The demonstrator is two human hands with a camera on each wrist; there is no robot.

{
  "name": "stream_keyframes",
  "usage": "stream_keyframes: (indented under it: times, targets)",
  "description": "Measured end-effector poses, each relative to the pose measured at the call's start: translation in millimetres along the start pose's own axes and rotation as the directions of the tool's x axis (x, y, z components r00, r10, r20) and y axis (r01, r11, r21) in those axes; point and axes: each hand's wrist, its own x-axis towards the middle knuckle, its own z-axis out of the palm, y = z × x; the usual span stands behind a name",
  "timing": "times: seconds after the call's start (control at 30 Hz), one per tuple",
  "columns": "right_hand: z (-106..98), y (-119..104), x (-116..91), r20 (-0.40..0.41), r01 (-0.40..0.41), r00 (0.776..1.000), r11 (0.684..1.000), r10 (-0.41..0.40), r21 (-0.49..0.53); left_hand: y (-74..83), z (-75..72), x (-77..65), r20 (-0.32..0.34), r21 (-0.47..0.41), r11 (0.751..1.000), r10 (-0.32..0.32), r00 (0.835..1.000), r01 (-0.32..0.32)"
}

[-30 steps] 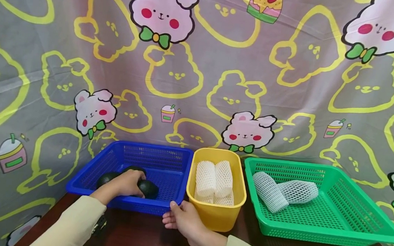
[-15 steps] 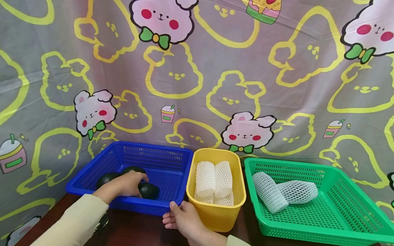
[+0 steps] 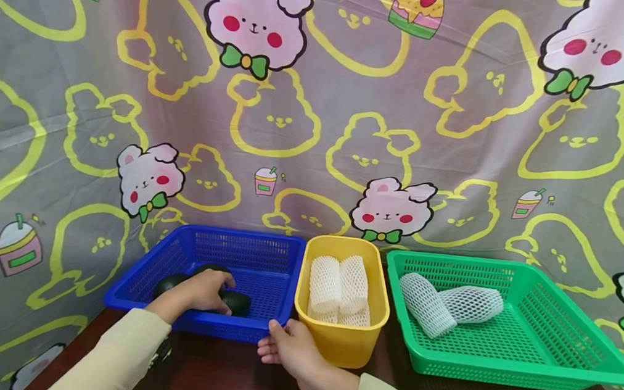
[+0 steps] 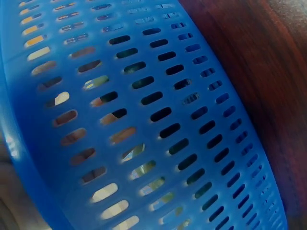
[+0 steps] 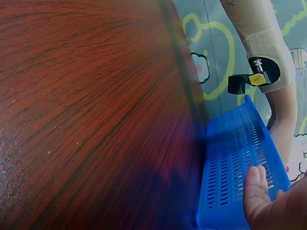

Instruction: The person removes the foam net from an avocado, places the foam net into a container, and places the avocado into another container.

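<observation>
Inside the blue basket (image 3: 256, 323), at its near left, my left hand (image 3: 204, 290) reaches over several dark green oval fruits that look like avocados. Its fingers and thumb curl around one avocado (image 3: 237, 302), which pokes out at the right of the hand; another avocado (image 3: 169, 284) lies to the left of it. The palm side is hidden. My right hand (image 3: 294, 347) rests at the basket's near right corner, thumb against the rim. In the right wrist view its fingers (image 5: 256, 189) lie fairly straight beside the basket wall. The left wrist view mostly shows the slotted wall (image 4: 158, 115).
A yellow bin (image 3: 335, 339) with several white foam net sleeves (image 3: 326, 284) stands beside the blue basket. Further right, a green basket (image 3: 520, 365) holds two foam net sleeves (image 3: 428, 305). All stand on a dark wooden table (image 3: 207, 372) before a patterned cloth (image 3: 313, 176).
My left hand shifts slightly over the avocado on the right, its thumb now lying nearer the front of it. The right hand and the containers stay put.
</observation>
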Motion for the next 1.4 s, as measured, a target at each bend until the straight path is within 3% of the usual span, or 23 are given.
stream_keyframes:
  times: [0.47,0.9,1.2,1.4]
  targets:
    - [-1.7,1.8,1.2,0.0,0.011,1.0,1.0,-0.011,-0.019,1.8,-5.5,-2.5,-0.053,-0.009,0.999,0.031,0.998,-0.031]
    - [-6.7,2.3,-0.6,0.014,0.002,1.0,1.0,-0.002,-0.031,0.1,-6.0,-3.8,-0.068,-0.036,0.999,0.002,0.998,-0.005]
    - [-15.6,-2.4,-11.4,0.049,0.045,0.998,0.996,-0.042,-0.073,1.1,-8.5,-10.6,-0.12,-0.056,0.998,0.014,0.993,-0.021]
    - [-23.6,-8.7,-20.0,0.099,0.106,0.991,0.987,-0.094,-0.121,11.4,-11.0,-18.3,-0.142,-0.082,0.996,0.014,0.99,-0.026]
